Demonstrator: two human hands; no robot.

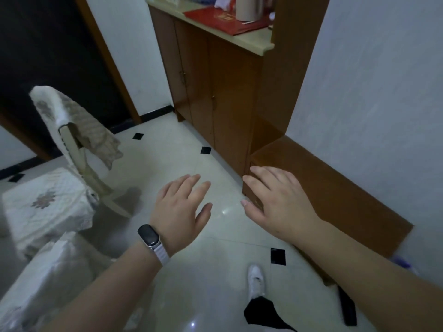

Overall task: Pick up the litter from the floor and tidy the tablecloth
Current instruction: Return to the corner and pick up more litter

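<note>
Left hand (178, 213) and right hand (279, 200) spread flat, holding nothing, over floor (167, 159); chair (72, 140) left of left hand.

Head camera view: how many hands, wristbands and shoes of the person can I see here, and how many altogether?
Hands: 2, the left hand and the right hand, both empty
Wristband: 1, on the left wrist
White shoe: 1
Total: 4

Glossy tiled floor (167, 164), brown wooden cabinet (215, 92), quilted cloth cover (48, 204) on a chair, matt wall (371, 80).
</note>
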